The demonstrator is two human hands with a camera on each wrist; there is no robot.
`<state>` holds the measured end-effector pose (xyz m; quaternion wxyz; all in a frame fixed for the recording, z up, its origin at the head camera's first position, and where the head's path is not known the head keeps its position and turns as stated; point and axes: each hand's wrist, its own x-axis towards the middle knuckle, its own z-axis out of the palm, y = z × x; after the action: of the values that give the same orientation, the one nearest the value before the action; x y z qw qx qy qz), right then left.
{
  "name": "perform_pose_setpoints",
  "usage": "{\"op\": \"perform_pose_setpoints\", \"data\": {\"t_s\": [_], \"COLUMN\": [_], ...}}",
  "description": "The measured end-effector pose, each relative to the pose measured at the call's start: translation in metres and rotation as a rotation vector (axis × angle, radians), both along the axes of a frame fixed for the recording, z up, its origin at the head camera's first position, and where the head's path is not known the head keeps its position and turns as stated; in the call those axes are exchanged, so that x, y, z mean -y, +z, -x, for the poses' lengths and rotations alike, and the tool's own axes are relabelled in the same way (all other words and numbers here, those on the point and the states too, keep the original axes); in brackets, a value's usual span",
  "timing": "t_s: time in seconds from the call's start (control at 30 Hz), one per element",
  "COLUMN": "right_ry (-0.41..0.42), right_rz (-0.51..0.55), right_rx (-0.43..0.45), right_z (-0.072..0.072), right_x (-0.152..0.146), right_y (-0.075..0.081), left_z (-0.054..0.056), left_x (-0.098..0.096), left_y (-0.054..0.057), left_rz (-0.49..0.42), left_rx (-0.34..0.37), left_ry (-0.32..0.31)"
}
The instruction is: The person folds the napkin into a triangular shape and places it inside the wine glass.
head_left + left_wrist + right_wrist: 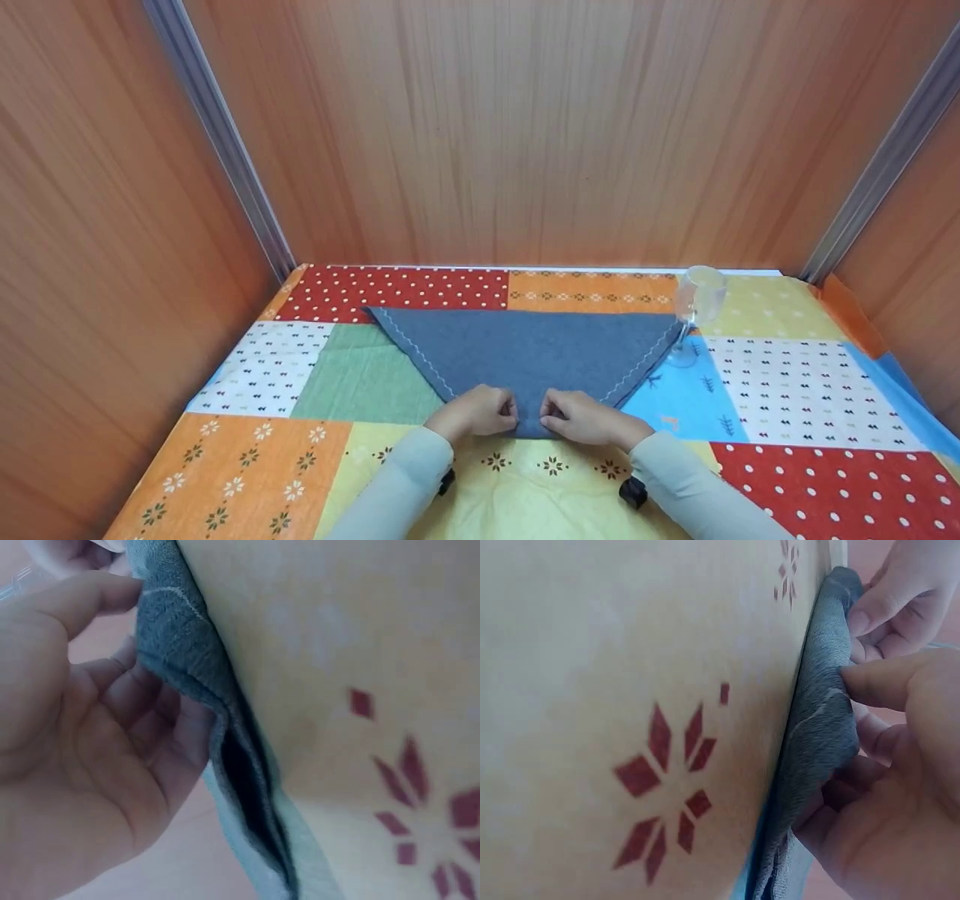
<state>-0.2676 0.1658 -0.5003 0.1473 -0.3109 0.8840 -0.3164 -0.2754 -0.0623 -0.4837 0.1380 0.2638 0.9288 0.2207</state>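
Wood-grain panels (525, 135) close in the far side and both flanks of the work space, with grey metal posts (217, 127) at the two far corners. A patchwork tablecloth (817, 390) lies beneath everything, its squares red, orange, green, white, blue and yellow, printed with dots, trees and star-shaped flowers. A clear stemmed glass (702, 296) stands upright at the far right corner of the grey cloth (525, 345); in the head view its stem and bowl overlap that corner, and whether glass and cloth touch cannot be told. It is the only object standing near the cloth, well apart from the hands.

The grey cloth lies on the middle of the tablecloth, its long straight edge on the far side and its sides slanting in toward the person. Pale wavy stitching follows both slanted sides. The wrist views show layers of fabric at the near edge, with a dark gap between them. There the left hand (482, 411) and the right hand (579, 416), side by side but apart, each pinch the cloth between thumb and curled fingers.
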Motion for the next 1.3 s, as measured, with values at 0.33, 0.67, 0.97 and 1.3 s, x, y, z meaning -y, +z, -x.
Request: {"op": "perform_pose_setpoints", "data": {"t_s": [0.33, 0.67, 0.97, 1.3], "right_ry": [-0.027, -0.028, -0.033, -0.024], "right_rz": [-0.017, 0.015, 0.020, -0.021], "right_rx": [-0.010, -0.019, -0.013, -0.035], "right_z": [0.003, 0.007, 0.006, 0.000], "right_x": [-0.003, -0.005, -0.004, -0.003], "right_y": [-0.002, -0.004, -0.005, -0.003], "left_z": [-0.006, -0.015, -0.032, -0.035], "left_x": [-0.008, 0.006, 0.014, 0.015], "left_y": [0.002, 0.005, 0.008, 0.003], "left_rz": [0.072, 0.085, 0.179, 0.207], "left_rx": [-0.091, -0.433, -0.581, -0.565], "left_ry": [0.013, -0.206, -0.341, -0.324]}}
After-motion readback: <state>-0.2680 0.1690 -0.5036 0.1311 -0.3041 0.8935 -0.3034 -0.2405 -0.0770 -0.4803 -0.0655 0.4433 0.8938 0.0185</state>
